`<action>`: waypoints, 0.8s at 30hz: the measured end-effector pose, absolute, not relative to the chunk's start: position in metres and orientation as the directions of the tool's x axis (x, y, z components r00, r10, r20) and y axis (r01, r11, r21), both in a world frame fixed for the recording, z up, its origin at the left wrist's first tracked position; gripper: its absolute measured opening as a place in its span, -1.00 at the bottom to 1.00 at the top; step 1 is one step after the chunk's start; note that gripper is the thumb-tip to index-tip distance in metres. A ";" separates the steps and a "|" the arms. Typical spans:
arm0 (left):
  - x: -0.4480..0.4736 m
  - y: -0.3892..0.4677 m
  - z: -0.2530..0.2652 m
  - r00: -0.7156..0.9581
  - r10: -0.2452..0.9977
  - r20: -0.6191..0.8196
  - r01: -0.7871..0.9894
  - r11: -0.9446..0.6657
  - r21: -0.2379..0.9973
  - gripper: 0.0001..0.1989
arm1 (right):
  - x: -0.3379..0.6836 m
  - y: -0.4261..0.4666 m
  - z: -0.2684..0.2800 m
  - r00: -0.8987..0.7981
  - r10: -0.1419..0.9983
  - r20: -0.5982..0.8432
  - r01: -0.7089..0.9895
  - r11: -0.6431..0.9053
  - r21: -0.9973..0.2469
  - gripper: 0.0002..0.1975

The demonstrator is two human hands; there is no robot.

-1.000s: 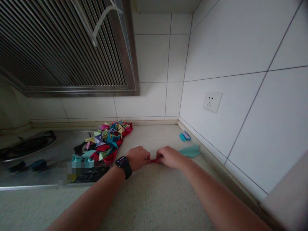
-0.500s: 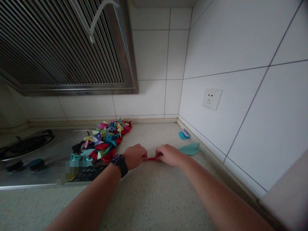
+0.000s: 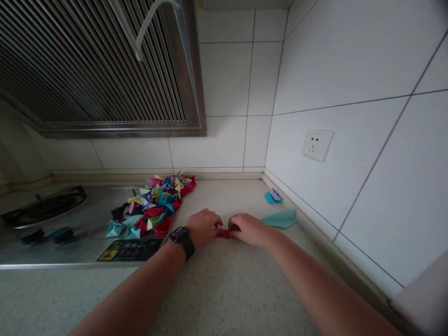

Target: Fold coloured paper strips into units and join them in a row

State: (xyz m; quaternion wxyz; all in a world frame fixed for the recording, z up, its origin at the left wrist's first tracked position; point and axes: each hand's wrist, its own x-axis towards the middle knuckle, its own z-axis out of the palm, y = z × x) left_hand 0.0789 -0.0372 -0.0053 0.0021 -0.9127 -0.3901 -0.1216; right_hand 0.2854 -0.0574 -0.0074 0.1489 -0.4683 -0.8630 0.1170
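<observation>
A small piece of red paper (image 3: 223, 234) lies low over the countertop, mostly covered by my fingers. My left hand (image 3: 205, 227), with a black watch on the wrist, pinches its left end. On the right end, my right hand (image 3: 247, 228) is closed with its fingers curled down. Just beyond my right hand lies a flat teal paper (image 3: 280, 219). To the left of my left hand, a heap of folded paper pieces (image 3: 154, 207) in many colours rests on the stove's right side.
A steel gas stove (image 3: 87, 210) with two knobs is on the left, under a range hood (image 3: 122, 129). Small blue and purple papers (image 3: 273, 196) lie near the back right corner. A socket (image 3: 318, 145) is on the right wall. Speckled countertop (image 3: 224, 289) extends in front.
The view has shifted slightly, so everything sits a little further right. My fingers have come closer together on the red paper, and less of its length shows between them.
</observation>
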 end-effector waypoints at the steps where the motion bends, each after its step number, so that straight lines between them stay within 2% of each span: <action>1: 0.080 -0.035 -0.008 0.677 0.703 0.215 0.700 -0.706 0.105 -0.77 | 0.284 -0.057 -0.008 -0.515 0.842 0.162 0.773 0.538 -0.337 -0.88; 5: 0.082 -0.028 -0.016 0.690 0.697 0.196 0.681 -0.717 0.152 -0.80 | 0.283 -0.057 -0.008 -0.479 0.860 0.175 0.775 0.508 -0.375 -0.84; 11: 0.083 -0.031 -0.016 0.685 0.701 0.198 0.666 -0.713 0.221 -0.81 | 0.283 -0.056 -0.007 -0.514 0.846 0.142 0.755 0.525 -0.393 -0.87; 15: 0.083 -0.036 -0.014 0.676 0.699 0.234 0.667 -0.715 0.209 -0.83 | 0.283 -0.059 -0.007 -0.506 0.857 0.100 0.747 0.493 -0.445 -0.86; 18: 0.082 -0.040 -0.007 0.685 0.655 0.319 0.641 -0.750 0.165 -0.89 | 0.282 -0.059 -0.006 -0.491 0.858 0.149 0.725 0.498 -0.476 -0.87; 20: 0.081 -0.041 0.000 0.688 0.616 0.383 0.622 -0.773 0.125 -0.91 | 0.281 -0.058 -0.004 -0.475 0.848 0.233 0.723 0.527 -0.447 -0.89; 24: 0.078 -0.042 0.010 0.696 0.554 0.456 0.613 -0.789 0.023 -0.89 | 0.284 -0.054 0.000 -0.487 0.775 0.404 0.742 0.611 -0.276 -0.93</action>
